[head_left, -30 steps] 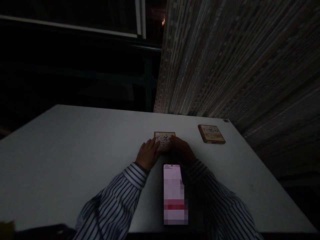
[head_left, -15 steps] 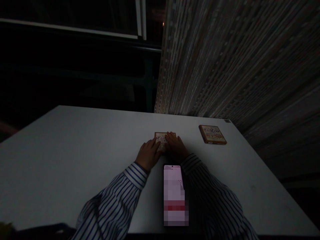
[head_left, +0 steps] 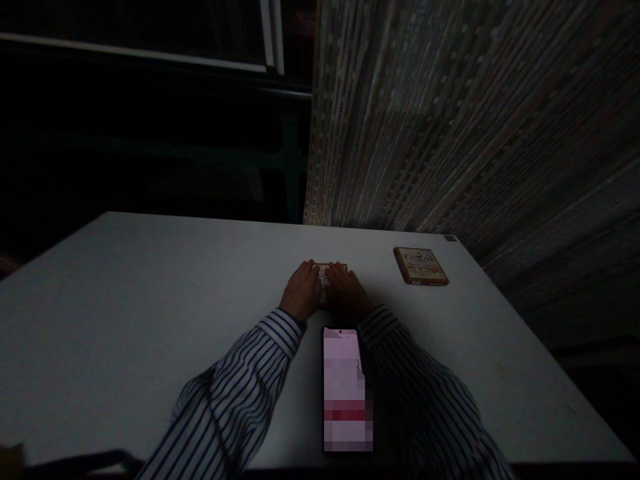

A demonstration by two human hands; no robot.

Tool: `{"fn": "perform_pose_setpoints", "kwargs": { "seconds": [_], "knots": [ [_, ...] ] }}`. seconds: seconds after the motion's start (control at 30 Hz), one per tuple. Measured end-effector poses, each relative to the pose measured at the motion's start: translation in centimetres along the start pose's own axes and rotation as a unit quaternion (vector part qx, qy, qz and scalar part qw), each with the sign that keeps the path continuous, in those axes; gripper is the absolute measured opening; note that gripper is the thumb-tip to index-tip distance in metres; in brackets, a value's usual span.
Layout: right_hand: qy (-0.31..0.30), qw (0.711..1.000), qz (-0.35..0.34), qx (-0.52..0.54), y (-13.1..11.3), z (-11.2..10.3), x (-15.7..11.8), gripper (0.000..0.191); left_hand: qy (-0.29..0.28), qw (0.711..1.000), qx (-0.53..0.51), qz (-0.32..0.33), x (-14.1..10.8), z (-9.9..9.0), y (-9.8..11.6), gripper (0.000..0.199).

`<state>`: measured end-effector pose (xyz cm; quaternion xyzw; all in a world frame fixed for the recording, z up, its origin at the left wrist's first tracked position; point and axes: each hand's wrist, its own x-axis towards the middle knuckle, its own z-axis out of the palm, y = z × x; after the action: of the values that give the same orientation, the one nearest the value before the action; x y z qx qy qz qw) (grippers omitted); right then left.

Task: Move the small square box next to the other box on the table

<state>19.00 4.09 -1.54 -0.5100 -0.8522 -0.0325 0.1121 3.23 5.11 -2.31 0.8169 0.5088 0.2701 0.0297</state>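
Observation:
A small flat box with a brown edge and dark characters printed on its pale top lies on the white table. My left hand is closed over its left side, fingers pointing toward the far edge. From the right, my right hand grips the same box, its fingertips at the far edge. Both hands cover much of the box, so its sides are largely hidden. A similar flat box lies apart on the right, untouched.
A lit phone, its screen partly blurred out, lies between my forearms. Behind the table's far right edge hangs a string curtain. A dark, strap-like item shows at the lower left. The surroundings are very dim.
My left hand has moved forward along the box's left side, its fingers now reaching the far edge. My right hand stays on the box. The view has shifted slightly.

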Motion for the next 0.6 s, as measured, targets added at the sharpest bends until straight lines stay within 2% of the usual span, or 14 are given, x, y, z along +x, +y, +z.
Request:
{"fn": "perform_pose_setpoints", "kwargs": {
  "seconds": [0.3, 0.47, 0.6],
  "knots": [
    [0.000, 1.000, 0.000, 0.002, -0.03, 0.15, 0.03, 0.044, -0.054, 0.998, 0.020, -0.013, -0.07, -0.01, -0.07, 0.041],
    [-0.003, 1.000, -0.007, 0.000, 0.11, 0.34, 0.07, 0.046, -0.063, 0.998, 0.029, -0.014, -0.15, -0.29, 0.06, 0.041],
    [0.020, 1.000, -0.015, 0.010, 0.26, 0.60, 0.04, 0.044, -0.066, 0.997, 0.036, -0.016, -0.30, -0.38, 0.16, 0.042]
  ]
}}
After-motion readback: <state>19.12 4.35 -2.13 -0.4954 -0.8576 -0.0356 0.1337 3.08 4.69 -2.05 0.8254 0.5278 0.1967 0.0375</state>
